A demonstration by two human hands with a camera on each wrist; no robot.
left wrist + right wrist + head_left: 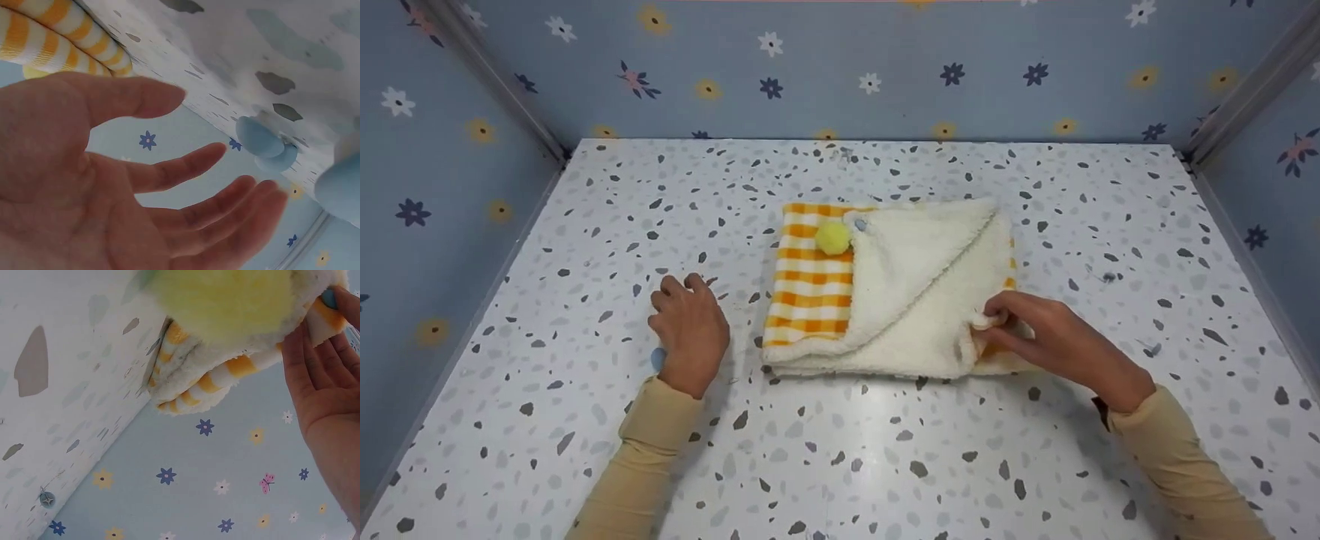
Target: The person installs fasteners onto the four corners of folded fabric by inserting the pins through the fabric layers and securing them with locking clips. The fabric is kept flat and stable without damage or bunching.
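A folded cloth, orange-and-white check outside and cream fleece inside, lies on the speckled table. Its fleece flap is turned over the checked part, and a yellow pompom and a small blue button sit near the upper left. My right hand pinches the flap's lower right corner between thumb and fingers. The right wrist view shows the hand holding an edge beside a blue button, with a blurred yellow pompom close to the camera. My left hand holds nothing, fingers loosely bent, left of the cloth.
The white terrazzo-patterned table is bordered by blue flowered walls at the back and sides. Smooth light-blue rounded pieces appear beyond the left fingers in the left wrist view.
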